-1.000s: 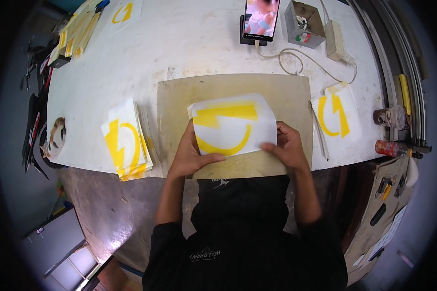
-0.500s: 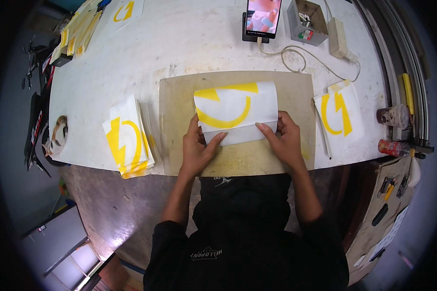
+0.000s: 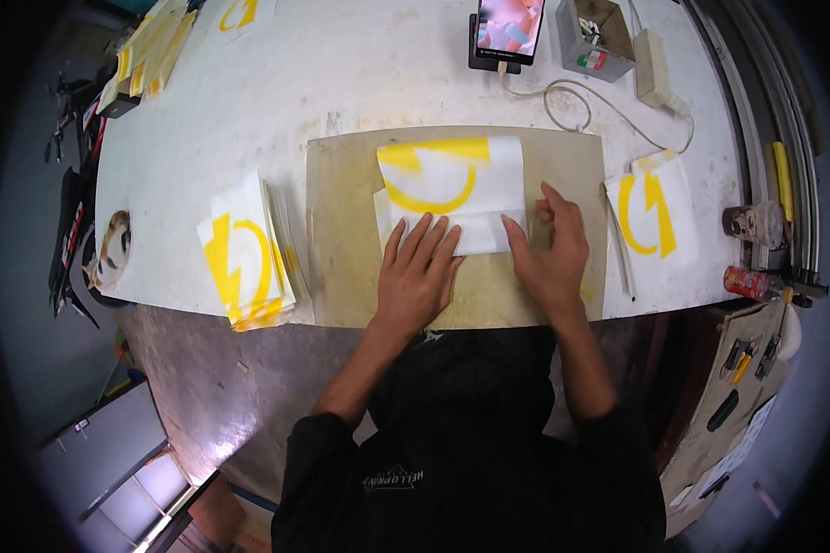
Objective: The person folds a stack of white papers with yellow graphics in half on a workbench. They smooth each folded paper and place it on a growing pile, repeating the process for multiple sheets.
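A white sheet with yellow printed shapes (image 3: 498, 175) lies folded on a brownish flat board (image 3: 341, 276), with a plain white strip along its near side. Fingers stretched, my left hand (image 3: 417, 276) rests flat on that strip, over its left half. My right hand (image 3: 551, 258) is at the sheet's near right corner, thumb by its edge and fingers apart, gripping nothing. Left of the board is a stack of similar folded white and yellow pieces (image 3: 247, 258). To the right lies another such white and yellow piece (image 3: 650, 217).
At the far side a lit phone (image 3: 507, 28) leans on a stand, its cable (image 3: 563, 88) looping right to a power strip (image 3: 652, 69). A grey box of small items (image 3: 598, 41) is nearby. A cup (image 3: 747, 223) and bottle (image 3: 750, 281) stand right; a cat (image 3: 115, 244) lies left.
Both hands have loosened their hold on the sheet, which now lies lower on the board. My left hand moved inward and flattened on it; my right thumb drew toward the corner, its fingers spreading.
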